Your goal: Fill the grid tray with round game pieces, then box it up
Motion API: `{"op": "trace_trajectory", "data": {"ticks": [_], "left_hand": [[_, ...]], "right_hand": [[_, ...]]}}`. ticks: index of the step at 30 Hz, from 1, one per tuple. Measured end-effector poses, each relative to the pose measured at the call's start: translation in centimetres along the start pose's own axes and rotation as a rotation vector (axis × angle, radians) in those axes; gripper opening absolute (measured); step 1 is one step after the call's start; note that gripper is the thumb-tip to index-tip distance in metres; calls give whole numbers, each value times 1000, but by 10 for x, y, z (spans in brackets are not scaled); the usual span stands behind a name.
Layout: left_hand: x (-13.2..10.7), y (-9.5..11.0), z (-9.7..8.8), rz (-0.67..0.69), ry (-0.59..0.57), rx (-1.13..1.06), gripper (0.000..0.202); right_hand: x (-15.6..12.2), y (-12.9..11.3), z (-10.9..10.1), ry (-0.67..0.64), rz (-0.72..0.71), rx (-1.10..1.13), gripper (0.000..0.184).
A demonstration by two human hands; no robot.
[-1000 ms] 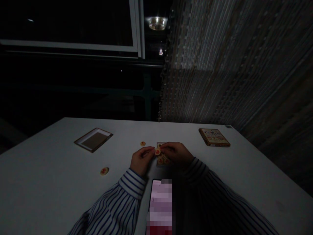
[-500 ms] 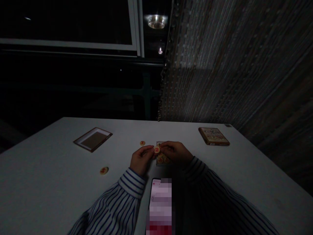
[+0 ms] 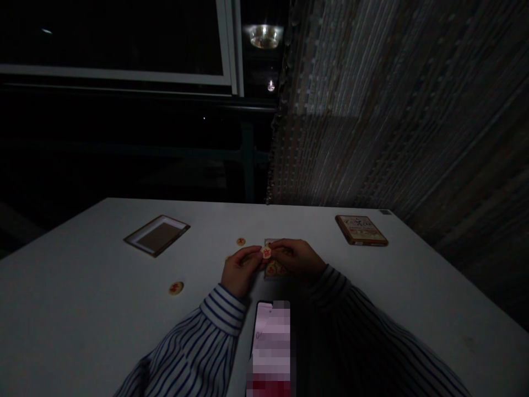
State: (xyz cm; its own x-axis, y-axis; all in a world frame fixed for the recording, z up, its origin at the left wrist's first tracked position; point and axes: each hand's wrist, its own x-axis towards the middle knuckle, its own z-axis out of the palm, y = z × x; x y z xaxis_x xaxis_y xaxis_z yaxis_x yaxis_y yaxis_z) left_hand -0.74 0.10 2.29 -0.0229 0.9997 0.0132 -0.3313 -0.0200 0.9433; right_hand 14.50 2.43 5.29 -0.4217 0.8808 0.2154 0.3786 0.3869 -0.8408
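Observation:
In the dim middle of the white table (image 3: pixel 82 331), my left hand (image 3: pixel 238 271) and my right hand (image 3: pixel 298 258) meet. Both pinch one round wooden game piece with a red mark (image 3: pixel 266 252) between their fingertips. Just under it lies a small tray (image 3: pixel 273 269) holding a few more such pieces, partly hidden by my right hand. Both sleeves are striped.
Two loose pieces lie on the table, one at the left (image 3: pixel 176 288) and one farther back (image 3: pixel 240 241). An open box lid (image 3: pixel 157 235) lies at the back left, a printed box (image 3: pixel 361 230) at the back right. A lit phone (image 3: pixel 270 344) rests near me.
The piece held between my two hands has risen very slightly; otherwise nothing has moved.

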Motion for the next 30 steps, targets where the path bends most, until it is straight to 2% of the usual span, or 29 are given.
{"op": "trace_trajectory", "data": {"ticks": [5,17,25,30], "left_hand": [[-2,3,4,-20,26,25,30],[-3,2,3,-15,-11,44,25],[-3,3,3,-38,-27,15,30],[-4,4,4,-30,-1,6,31]], "right_hand": [[-1,-2,0,17,11,-14,22],[0,0,-4,24,-59,-130,23],[0,2,-2,24,-98,-121,22],[0,0,-3,26,-83,-193,24]]}}
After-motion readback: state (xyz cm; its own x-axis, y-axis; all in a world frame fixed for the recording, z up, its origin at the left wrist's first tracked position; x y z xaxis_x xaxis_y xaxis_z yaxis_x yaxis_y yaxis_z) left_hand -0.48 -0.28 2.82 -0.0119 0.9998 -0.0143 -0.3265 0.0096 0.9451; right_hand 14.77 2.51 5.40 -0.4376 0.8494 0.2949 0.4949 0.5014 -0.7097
